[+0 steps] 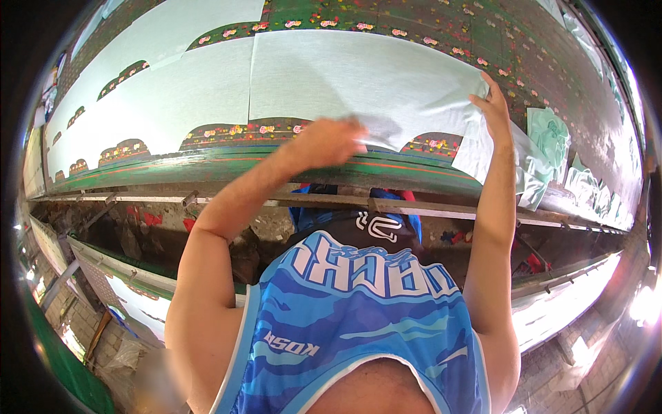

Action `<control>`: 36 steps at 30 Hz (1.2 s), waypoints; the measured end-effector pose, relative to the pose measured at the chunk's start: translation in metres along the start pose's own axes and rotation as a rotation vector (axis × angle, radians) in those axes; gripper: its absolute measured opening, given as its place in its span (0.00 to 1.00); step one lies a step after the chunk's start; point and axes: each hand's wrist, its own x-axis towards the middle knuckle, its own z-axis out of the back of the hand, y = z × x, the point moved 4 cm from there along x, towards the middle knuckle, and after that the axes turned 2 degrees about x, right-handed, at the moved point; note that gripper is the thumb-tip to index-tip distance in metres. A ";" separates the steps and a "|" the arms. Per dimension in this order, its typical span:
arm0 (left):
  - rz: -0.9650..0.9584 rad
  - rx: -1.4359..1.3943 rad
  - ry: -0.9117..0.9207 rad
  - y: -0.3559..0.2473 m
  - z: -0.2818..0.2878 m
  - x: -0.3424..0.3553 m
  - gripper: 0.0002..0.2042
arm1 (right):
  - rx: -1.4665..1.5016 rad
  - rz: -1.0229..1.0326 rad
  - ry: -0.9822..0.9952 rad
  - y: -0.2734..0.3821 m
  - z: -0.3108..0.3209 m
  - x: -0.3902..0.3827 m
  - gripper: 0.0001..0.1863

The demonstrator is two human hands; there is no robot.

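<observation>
Left hand [336, 143]: blurred, your grip unclear.
Right hand [495, 110]: spread, hold unclear.
Flat: pale panels [207, 83], leftward on green table [393, 172].
Not yet: creased panel [441, 103], table's right.

bright, glare at right rim — left fingers [353, 131] blurred — edges bent, corners black

Large, dark-edged white block lettering [376, 272] crosses the blue camouflage-patterned sleeveless jersey [372, 331], bodyward of the left fingers [357, 131], above smaller white lettering [292, 345] and a curved white mark [453, 356]. Black cloth [338, 224] just bodyward of those fingers bears a white outlined figure [379, 226]. Tiny red-and-white prints [365, 26] beyond them, on the green tabletop [427, 14], are illegible.
</observation>
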 end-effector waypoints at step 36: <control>-0.262 0.416 -0.150 -0.042 -0.068 0.222 0.32 | -0.481 0.200 0.110 0.028 -0.001 -0.009 0.51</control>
